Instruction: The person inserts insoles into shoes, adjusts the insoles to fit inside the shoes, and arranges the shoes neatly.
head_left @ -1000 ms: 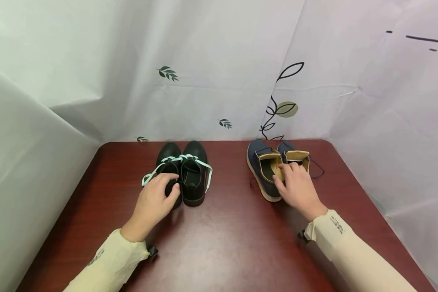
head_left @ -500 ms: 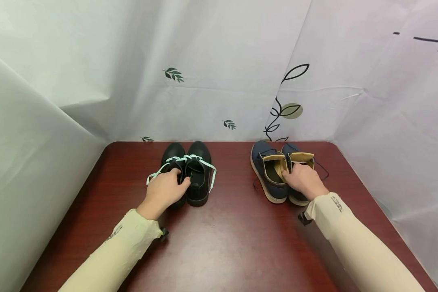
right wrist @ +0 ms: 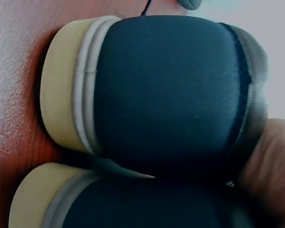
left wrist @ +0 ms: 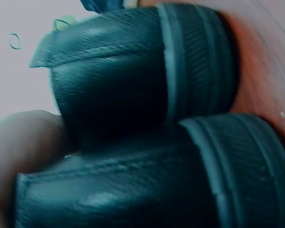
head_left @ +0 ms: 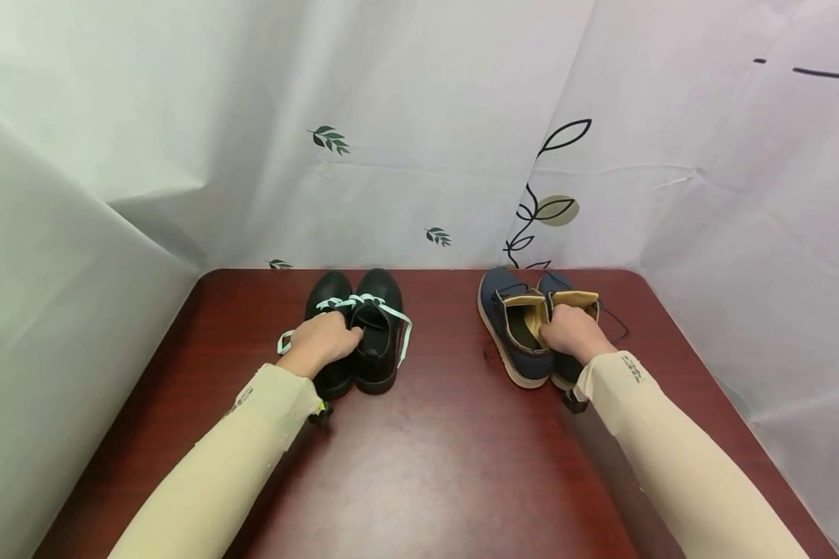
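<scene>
A pair of black leather shoes with pale mint laces stands on the left of the table, toes pointing away. My left hand [head_left: 320, 340] lies over the left black shoe [head_left: 328, 287], gripping the inner sides of both, with its thumb by the opening of the right black shoe [head_left: 381, 287]. On the right, my right hand [head_left: 571, 334] grips the adjoining sides of two navy shoes with tan linings, its thumb inside the left navy shoe [head_left: 498, 291]. It covers much of the right navy shoe [head_left: 554, 282]. Fingers inside the shoes are hidden. Both wrist views show the heels close up.
The dark red table [head_left: 419, 466] has rounded far corners. White sheeting [head_left: 419, 140] with printed leaves hangs behind it and along both sides. A dark lace [head_left: 615, 314] trails beside the right navy shoe.
Both hands have come down from above the shoes and moved farther in, fingers curling into the openings and gripping each pair. The shoes stand about where they were.
</scene>
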### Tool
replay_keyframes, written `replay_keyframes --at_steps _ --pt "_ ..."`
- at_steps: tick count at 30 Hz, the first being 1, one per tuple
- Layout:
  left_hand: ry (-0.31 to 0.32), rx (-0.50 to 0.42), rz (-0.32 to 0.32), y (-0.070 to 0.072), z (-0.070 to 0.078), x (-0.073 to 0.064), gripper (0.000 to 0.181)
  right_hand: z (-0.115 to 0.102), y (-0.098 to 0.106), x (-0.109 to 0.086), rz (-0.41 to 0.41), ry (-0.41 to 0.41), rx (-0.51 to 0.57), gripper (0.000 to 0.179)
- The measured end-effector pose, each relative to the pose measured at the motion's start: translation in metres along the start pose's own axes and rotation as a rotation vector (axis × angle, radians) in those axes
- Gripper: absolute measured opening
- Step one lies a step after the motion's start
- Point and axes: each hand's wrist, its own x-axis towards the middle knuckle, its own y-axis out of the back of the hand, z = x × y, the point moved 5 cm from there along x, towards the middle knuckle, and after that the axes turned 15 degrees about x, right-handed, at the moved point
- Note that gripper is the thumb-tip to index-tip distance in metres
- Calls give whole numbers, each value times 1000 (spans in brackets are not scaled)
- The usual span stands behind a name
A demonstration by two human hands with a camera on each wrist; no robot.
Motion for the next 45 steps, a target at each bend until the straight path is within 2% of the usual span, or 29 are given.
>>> replay_keyframes --at_steps 3,10,17,21,25,31,38,45 --pt "-6 -22 4 -2 -2 3 38 -2 -1 2 17 12 6 25" --pt "-35 -34 2 -8 2 4 37 -4 -6 -2 15 12 53 22" --pt "-20 -23 65 -7 14 7 37 -10 -10 -4 51 7 54 23" --pt "-12 -9 64 -9 22 7 42 -17 -17 -4 52 2 62 27" --pt "2 1 65 -10 28 8 48 -26 -22 -3 76 9 59 26" --pt "7 2 69 -10 33 9 45 -41 -31 0 78 3 85 23" --pt "23 -5 66 -9 36 8 44 -70 -45 3 103 68 68 34" --pt "16 13 85 -10 43 10 46 -94 -65 4 82 70 62 31"
